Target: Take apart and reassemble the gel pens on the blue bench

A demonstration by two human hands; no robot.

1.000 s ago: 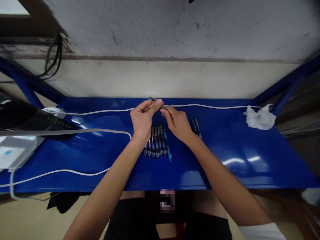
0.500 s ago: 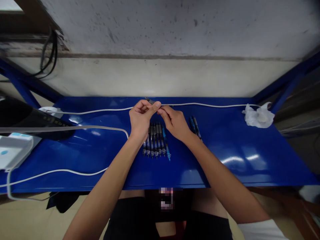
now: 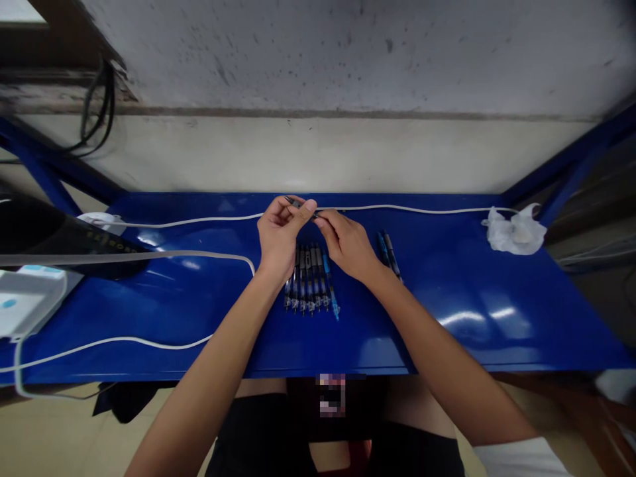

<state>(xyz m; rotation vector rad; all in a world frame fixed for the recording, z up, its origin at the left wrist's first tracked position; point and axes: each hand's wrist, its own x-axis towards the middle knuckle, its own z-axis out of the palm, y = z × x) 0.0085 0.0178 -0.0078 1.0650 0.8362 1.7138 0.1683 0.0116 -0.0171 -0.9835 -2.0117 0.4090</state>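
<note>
Head view: pen (image 3: 295, 203) in left grip (image 3: 277, 240); right grip (image 3: 348, 245) at its end

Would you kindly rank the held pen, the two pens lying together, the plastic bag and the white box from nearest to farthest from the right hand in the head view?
From the right hand:
1. Held pen: at the fingers, between both hands.
2. Two pens: just right, on the shelf.
3. Plastic bag: far right.
4. White box: far left.
</note>
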